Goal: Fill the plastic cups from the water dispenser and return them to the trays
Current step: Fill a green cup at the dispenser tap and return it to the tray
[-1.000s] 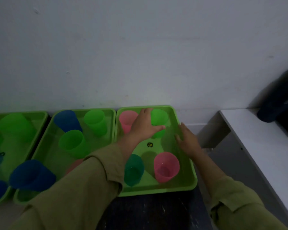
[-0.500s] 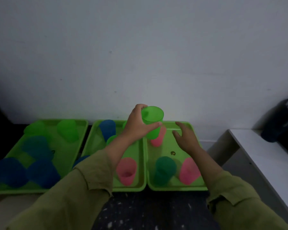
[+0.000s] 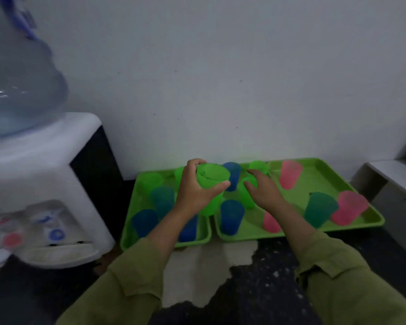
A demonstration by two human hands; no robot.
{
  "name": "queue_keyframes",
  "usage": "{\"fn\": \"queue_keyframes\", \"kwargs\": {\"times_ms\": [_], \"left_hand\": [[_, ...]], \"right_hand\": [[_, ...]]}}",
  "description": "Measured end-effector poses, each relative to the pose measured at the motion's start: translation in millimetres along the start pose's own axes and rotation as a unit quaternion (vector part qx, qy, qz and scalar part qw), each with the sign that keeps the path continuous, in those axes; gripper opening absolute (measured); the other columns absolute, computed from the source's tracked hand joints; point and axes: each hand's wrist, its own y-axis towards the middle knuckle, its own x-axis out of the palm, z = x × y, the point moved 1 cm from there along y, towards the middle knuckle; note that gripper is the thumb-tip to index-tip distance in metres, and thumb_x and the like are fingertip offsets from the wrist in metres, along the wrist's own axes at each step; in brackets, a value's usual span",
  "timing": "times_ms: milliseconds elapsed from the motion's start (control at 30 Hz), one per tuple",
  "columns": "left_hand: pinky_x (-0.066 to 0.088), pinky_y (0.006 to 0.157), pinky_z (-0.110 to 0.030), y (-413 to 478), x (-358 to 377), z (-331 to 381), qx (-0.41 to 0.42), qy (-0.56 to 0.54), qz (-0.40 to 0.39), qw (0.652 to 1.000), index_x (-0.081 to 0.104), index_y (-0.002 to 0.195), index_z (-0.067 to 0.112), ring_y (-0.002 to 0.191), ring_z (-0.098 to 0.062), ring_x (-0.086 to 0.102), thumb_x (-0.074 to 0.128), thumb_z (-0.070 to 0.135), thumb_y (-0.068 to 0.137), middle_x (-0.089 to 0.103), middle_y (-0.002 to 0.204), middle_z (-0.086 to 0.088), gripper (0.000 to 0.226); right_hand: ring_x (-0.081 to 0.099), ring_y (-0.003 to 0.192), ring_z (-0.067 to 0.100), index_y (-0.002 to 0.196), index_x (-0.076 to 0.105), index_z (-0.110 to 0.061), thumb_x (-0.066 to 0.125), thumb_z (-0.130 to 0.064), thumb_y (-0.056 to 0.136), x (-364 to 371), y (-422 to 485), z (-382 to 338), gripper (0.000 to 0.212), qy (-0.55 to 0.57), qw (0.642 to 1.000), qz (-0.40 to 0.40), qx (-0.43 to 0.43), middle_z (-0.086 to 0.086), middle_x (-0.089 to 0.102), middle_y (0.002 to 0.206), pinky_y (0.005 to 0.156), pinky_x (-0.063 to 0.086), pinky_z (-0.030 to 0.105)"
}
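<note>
My left hand (image 3: 195, 188) grips a light green plastic cup (image 3: 211, 181) held upright in the air above the green trays. My right hand (image 3: 264, 191) hovers just to its right with fingers relaxed, holding nothing. Three green trays stand side by side on the floor by the wall: a left tray (image 3: 130, 228), a middle tray (image 3: 246, 231) and a right tray (image 3: 319, 177). They hold several blue, green, teal and pink cups, such as a blue cup (image 3: 230, 216) and a pink cup (image 3: 290, 174). The white water dispenser (image 3: 42, 184) stands at the left.
A large clear water bottle (image 3: 19, 85) sits on top of the dispenser, whose taps (image 3: 54, 233) and drip tray (image 3: 61, 253) face me. A white wall runs behind the trays. A low white ledge (image 3: 394, 174) is at the far right. The floor is dark and speckled.
My left hand lifted the green cup out of the right tray and carried it leftward. My view swung left, bringing the dispenser into sight. My right hand came off the tray.
</note>
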Motion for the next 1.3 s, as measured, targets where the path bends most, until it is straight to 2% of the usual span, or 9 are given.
{"fn": "queue_keyframes", "kwargs": {"times_ms": [167, 267, 433, 600, 733, 900, 1067, 1133, 1300], "left_hand": [[0.041, 0.094, -0.024, -45.4, -85.1, -25.9, -0.004, 0.024, 0.029, 0.999, 0.047, 0.114, 0.022, 0.108, -0.012, 0.051, 0.072, 0.063, 0.046, 0.052, 0.116, 0.002, 0.083], [0.045, 0.092, -0.027, -67.6, -116.1, -40.8, -0.024, 0.025, 0.038, 0.999, 0.048, 0.114, 0.02, 0.106, -0.014, 0.054, 0.074, 0.063, 0.046, 0.055, 0.114, 0.0, 0.085], [0.053, 0.079, -0.03, -101.7, -161.3, -67.2, -0.079, 0.01, 0.044, 0.996, 0.047, 0.113, 0.018, 0.097, -0.012, 0.061, 0.083, 0.056, 0.048, 0.058, 0.108, -0.002, 0.083], [0.054, 0.072, -0.03, -128.8, -193.2, -87.7, -0.135, 0.013, 0.069, 0.988, 0.049, 0.102, 0.021, 0.09, -0.012, 0.062, 0.086, 0.051, 0.047, 0.059, 0.101, -0.002, 0.073], [0.052, 0.064, -0.025, -140.2, -219.7, -103.5, -0.196, 0.001, 0.092, 0.976, 0.051, 0.097, 0.016, 0.084, -0.013, 0.064, 0.088, 0.025, 0.059, 0.063, 0.096, -0.003, 0.054], [0.056, 0.061, -0.026, -142.9, -250.3, -126.7, -0.234, -0.019, 0.099, 0.967, 0.065, 0.08, 0.017, 0.072, -0.012, 0.069, 0.087, 0.017, 0.062, 0.072, 0.075, 0.004, 0.028], [0.057, 0.063, -0.021, -138.5, -274.3, -146.6, -0.242, -0.051, 0.074, 0.966, 0.071, 0.073, 0.027, 0.073, -0.006, 0.069, 0.084, 0.016, 0.065, 0.074, 0.076, 0.008, 0.019], [0.057, 0.067, -0.025, -136.2, -284.8, -158.3, -0.248, -0.053, 0.059, 0.965, 0.072, 0.079, 0.025, 0.078, -0.009, 0.07, 0.084, 0.017, 0.065, 0.074, 0.081, 0.005, 0.02], [0.052, 0.066, -0.012, -129.6, -306.7, -180.2, -0.249, -0.062, 0.044, 0.966, 0.066, 0.094, 0.021, 0.082, 0.002, 0.066, 0.083, 0.013, 0.067, 0.072, 0.087, 0.011, 0.033]], "right_hand": [[0.049, 0.122, 0.031, 0.13, 0.049, -0.003, 0.059, -0.016, 0.09, 58.7, -42.3, -70.2, 0.043, 0.02, 1.0, -0.001, -0.019, 0.017, 0.054, 0.131, 0.099, 0.036, 0.033], [0.05, 0.12, 0.031, 0.127, 0.052, -0.001, 0.06, -0.013, 0.089, 81.3, -62.2, -96.1, 0.041, 0.025, 0.999, -0.002, -0.049, 0.019, 0.056, 0.126, 0.097, 0.036, 0.032], [0.049, 0.121, 0.027, 0.127, 0.052, -0.005, 0.057, -0.014, 0.09, 113.6, -83.7, -137.9, 0.039, 0.033, 0.995, -0.054, -0.08, 0.015, 0.054, 0.129, 0.099, 0.037, 0.031], [0.05, 0.12, 0.027, 0.127, 0.053, -0.006, 0.057, -0.015, 0.09, 137.7, -89.2, -168.6, 0.039, 0.018, 0.989, -0.101, -0.106, 0.015, 0.055, 0.129, 0.099, 0.036, 0.029], [0.05, 0.119, 0.027, 0.128, 0.051, -0.003, 0.054, -0.016, 0.092, 148.9, -87.7, -192.1, 0.038, 0.004, 0.981, -0.143, -0.132, 0.015, 0.054, 0.13, 0.099, 0.036, 0.03], [0.05, 0.12, 0.026, 0.13, 0.049, -0.003, 0.053, -0.017, 0.093, 169.7, -76.3, -223.2, 0.039, 0.005, 0.972, -0.169, -0.163, 0.014, 0.054, 0.13, 0.096, 0.036, 0.026], [0.05, 0.12, 0.026, 0.137, 0.04, -0.007, 0.056, -0.023, 0.092, 196.8, -58.7, -257.4, 0.05, 0.046, 0.975, -0.158, -0.146, 0.014, 0.049, 0.135, 0.096, 0.039, 0.028], [0.046, 0.124, 0.025, 0.141, 0.033, -0.009, 0.058, -0.029, 0.092, 207.2, -53.8, -272.8, 0.059, 0.073, 0.978, -0.148, -0.128, 0.012, 0.044, 0.139, 0.099, 0.038, 0.031], [0.043, 0.126, 0.022, 0.142, 0.029, -0.011, 0.066, -0.038, 0.084, 233.0, -48.1, -301.4, 0.073, 0.135, 0.978, -0.112, -0.109, 0.009, 0.044, 0.139, 0.103, 0.04, 0.035]]}}
